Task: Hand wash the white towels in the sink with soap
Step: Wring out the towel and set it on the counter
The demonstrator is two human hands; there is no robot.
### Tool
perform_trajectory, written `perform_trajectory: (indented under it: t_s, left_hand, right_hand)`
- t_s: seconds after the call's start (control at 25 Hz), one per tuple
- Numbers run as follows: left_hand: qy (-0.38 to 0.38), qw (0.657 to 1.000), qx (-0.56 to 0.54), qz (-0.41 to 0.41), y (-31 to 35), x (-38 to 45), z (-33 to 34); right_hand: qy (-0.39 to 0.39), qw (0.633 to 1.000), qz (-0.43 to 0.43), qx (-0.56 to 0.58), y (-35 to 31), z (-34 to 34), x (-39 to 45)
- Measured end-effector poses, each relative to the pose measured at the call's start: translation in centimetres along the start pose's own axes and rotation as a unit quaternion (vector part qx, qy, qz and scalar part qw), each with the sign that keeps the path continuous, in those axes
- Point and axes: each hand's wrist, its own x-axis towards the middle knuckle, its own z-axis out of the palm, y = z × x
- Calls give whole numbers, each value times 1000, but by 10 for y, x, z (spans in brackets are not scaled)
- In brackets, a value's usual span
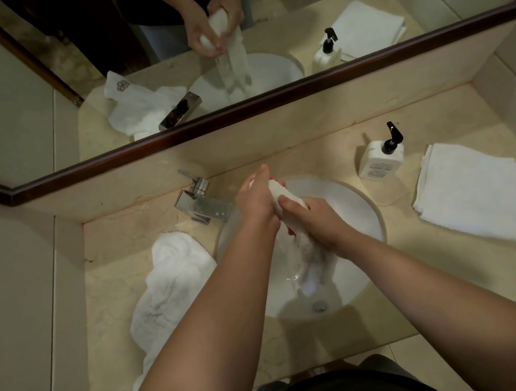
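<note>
Towel (pixel 290 224), wet and twisted into a long roll, is held above the sink (pixel 361 210) between both hands. Left hand (pixel 255 200) grips its upper end, with fingers curled round the cloth, and right hand (pixel 318 220) grips the roll just below, thumb lying over it; the two hands touch each other. Under the right hand the loose end of the towel hangs down into the white bowl, close to the drain (pixel 319 306). Left of the left hand, a chrome tap (pixel 203 203) stands at the rim of the sink, and nearer to the person a crumpled towel (pixel 169 284) lies on the counter (pixel 426 271), touching the rim. Right of the right hand, a white soap bottle (pixel 381 159) with a black pump stands behind the sink, and beyond it a folded stack (pixel 472 195) of white towels lies flat. Behind the hands a mirror (pixel 229 50) with a dark frame shows the same grip from the front.
</note>
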Motion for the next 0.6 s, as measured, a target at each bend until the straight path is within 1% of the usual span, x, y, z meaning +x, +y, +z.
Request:
perform_trajectory:
  t_s: [0.08, 0.12, 0.2, 0.24, 0.28, 0.32, 0.4, 0.48, 0.6]
  left_hand:
    - [-12, 998, -41, -55, 4, 2, 0]
    - [-11, 997, -46, -67, 4, 2, 0]
    - [-10, 999, -19, -47, 4, 2, -1]
    - [-27, 999, -9, -29, 4, 1, -2]
    - [-66, 998, -17, -15, 5, -1, -3]
    - [-127, 991, -43, -14, 7, -2, -6]
    - [-244, 962, -116, -42, 10, -5, -12]
    - [-322, 935, -138, -51, 8, -1, -14]
    - [-423, 898, -116, -46, 9, 0, -9]
  right_hand:
    - [-14, 998, 21, 64, 0, -4, -8]
    - [-28, 995, 37, 93, -1, -6, -10]
    - [-63, 989, 63, 115, -7, -10, -9]
    - [-76, 987, 77, 123, -10, -12, -8]
    - [-79, 983, 91, 136, -11, -14, -6]
    - [-77, 979, 107, 154, -12, -15, -4]
    - [-84, 969, 125, 198, -12, -20, 0]
    - [-129, 952, 134, 242, -10, -27, 4]
    - [-221, 918, 153, 290, -7, -30, 8]
